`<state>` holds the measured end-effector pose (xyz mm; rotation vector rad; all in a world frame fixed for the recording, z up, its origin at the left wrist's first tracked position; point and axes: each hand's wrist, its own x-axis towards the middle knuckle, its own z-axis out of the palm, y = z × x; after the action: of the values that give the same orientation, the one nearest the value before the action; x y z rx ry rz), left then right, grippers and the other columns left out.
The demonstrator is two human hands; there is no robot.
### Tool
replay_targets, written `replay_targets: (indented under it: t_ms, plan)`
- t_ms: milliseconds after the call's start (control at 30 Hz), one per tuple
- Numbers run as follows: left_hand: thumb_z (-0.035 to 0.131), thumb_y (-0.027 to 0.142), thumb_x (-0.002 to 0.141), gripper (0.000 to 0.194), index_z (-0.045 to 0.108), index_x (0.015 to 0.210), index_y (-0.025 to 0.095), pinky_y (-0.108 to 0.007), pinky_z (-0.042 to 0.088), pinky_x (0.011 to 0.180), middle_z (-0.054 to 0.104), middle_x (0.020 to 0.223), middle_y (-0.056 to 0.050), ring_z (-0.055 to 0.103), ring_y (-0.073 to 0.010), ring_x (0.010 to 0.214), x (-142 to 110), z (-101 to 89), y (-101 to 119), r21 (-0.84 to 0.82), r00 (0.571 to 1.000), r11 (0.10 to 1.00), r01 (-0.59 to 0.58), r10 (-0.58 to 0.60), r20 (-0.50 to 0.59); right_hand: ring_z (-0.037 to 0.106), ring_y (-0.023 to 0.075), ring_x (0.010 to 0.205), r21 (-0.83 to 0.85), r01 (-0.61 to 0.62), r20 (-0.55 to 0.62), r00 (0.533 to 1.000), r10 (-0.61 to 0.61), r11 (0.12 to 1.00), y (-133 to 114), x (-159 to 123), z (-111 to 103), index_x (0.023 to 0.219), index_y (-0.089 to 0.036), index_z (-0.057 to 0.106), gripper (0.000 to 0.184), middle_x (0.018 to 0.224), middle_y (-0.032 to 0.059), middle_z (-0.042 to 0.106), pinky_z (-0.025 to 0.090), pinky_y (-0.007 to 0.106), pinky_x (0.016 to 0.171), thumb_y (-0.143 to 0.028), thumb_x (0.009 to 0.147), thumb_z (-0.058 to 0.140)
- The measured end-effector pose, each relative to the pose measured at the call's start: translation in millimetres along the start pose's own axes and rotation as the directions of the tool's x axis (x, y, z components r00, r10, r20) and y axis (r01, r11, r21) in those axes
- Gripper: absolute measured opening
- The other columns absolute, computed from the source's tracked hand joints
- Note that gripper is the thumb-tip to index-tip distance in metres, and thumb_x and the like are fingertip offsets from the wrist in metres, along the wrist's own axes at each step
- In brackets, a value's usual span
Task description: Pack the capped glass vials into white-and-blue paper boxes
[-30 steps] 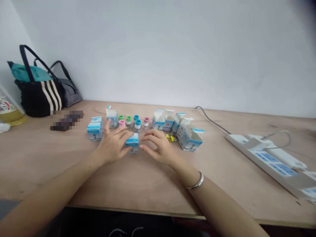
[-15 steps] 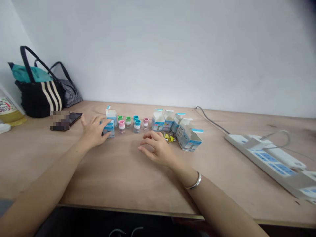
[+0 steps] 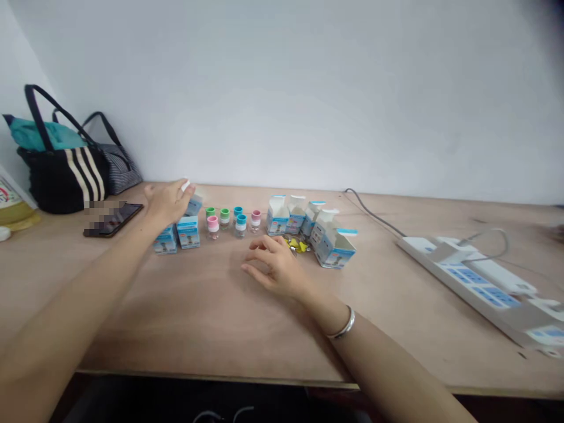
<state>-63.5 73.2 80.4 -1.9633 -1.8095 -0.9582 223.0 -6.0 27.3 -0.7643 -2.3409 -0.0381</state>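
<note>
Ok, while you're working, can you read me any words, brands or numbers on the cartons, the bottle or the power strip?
No text can be quoted.
Blue-and-white cartons: print too small to read.
Bottle label: red and dark lettering, too blurred to read.
Power strip: blue panels, any markings too small to read.

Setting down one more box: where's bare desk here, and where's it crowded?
Bare plywood lies between the open cartons and the power strip, and in front of the capped vials, left of the right hand. Crowded: the row itself, where vials and cartons stand close, with yellow bits among them.
</note>
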Motion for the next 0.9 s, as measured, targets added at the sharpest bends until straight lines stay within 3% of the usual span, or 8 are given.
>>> replay_targets:
  t_ms: [67,133,233,333,500,633,767,900]
  plan:
    - [0.039,0.045,0.089,0.042,0.058,0.114,0.017,-0.041,0.044,0.093,0.066,0.11,-0.011,0.062,-0.0238,0.101,-3.6,-8.0,7.7,-0.143,0.976,0.99,-0.005,-0.027,-0.217,0.056,0.0191,0.088,0.015,-0.022,-0.02,1.0,0.022,1.0,0.3,0.3,0.1,0.088,-0.021,0.064,0.015,0.098,0.0078,0.06,0.036,0.035,0.081,-0.033,0.085,0.057]
    - [0.049,0.044,0.085,0.039,0.059,0.111,0.017,-0.031,0.05,0.08,0.068,0.099,-0.008,0.065,-0.018,0.086,-13.9,-16.2,21.1,-0.366,0.938,0.93,-0.025,-0.105,-0.331,0.057,0.0195,0.088,0.056,-0.054,-0.057,0.997,0.057,0.997,0.1,0.9,0.0,0.092,-0.021,0.063,0.015,0.098,0.0084,0.061,0.038,0.035,0.08,-0.032,0.085,0.056]
    - [0.061,0.04,0.077,0.04,0.058,0.109,0.017,-0.024,0.053,0.061,0.068,0.081,-0.003,0.065,-0.0139,0.066,-39.0,-23.8,47.3,-0.688,0.976,0.726,-0.017,-0.137,-0.17,0.057,0.0179,0.08,0.174,-0.117,-0.141,0.98,0.142,0.978,-2.3,2.7,-0.4,0.098,-0.02,0.059,0.019,0.094,0.0082,0.062,0.043,0.033,0.075,-0.033,0.084,0.057]
    - [0.064,0.037,0.074,0.039,0.059,0.107,0.017,-0.024,0.054,0.057,0.068,0.083,-0.004,0.066,-0.015,0.065,-65.2,-21.4,68.8,-0.812,0.995,0.575,0.097,-0.052,0.082,0.056,0.0162,0.073,0.335,-0.189,-0.185,0.947,0.261,0.923,-6.1,4.9,0.2,0.104,-0.02,0.053,0.029,0.088,0.0059,0.061,0.046,0.03,0.069,-0.036,0.081,0.06]
    - [0.062,0.035,0.076,0.03,0.064,0.101,0.019,-0.029,0.055,0.061,0.07,0.084,-0.004,0.067,-0.0194,0.072,-88.5,-1.4,76.7,-0.819,0.939,0.526,0.228,0.105,0.329,0.053,0.013,0.063,0.5,-0.274,-0.114,0.919,0.376,0.821,-11.0,6.2,7.1,0.104,-0.02,0.05,0.033,0.07,-0.0015,0.057,0.045,0.027,0.064,-0.035,0.078,0.063]
    - [0.058,0.033,0.079,0.026,0.063,0.1,0.018,-0.032,0.055,0.066,0.068,0.083,-0.004,0.066,-0.0193,0.076,-95.4,12.3,68.1,-0.836,0.892,0.469,0.284,0.191,0.41,0.049,0.011,0.057,0.551,-0.353,-0.066,0.885,0.462,0.756,-14.7,4.1,13.0,0.101,-0.019,0.052,0.023,0.062,-0.0044,0.052,0.04,0.024,0.056,-0.028,0.08,0.056]
    - [0.061,0.033,0.078,0.028,0.062,0.102,0.019,-0.034,0.056,0.077,0.059,0.107,-0.008,0.062,-0.0208,0.095,-101.5,17.2,58.9,-0.839,0.942,0.526,0.14,0.191,0.277,0.05,0.0113,0.056,0.639,-0.399,-0.026,0.843,0.537,0.658,-8.2,7.9,15.0,0.095,-0.019,0.052,0.02,0.062,-0.0032,0.053,0.04,0.022,0.052,-0.037,0.086,0.049]
    - [0.066,0.03,0.075,0.027,0.065,0.102,0.024,-0.038,0.049,0.093,0.044,0.124,-0.007,0.052,-0.0228,0.113,-103.4,14.4,56.6,-0.669,0.981,0.727,-0.155,0.193,-0.018,0.054,0.0132,0.062,0.442,-0.447,-0.076,0.845,0.529,0.778,20.1,26.1,11.6,0.09,-0.018,0.056,0.022,0.069,0.0008,0.058,0.043,0.025,0.06,-0.034,0.091,0.039]
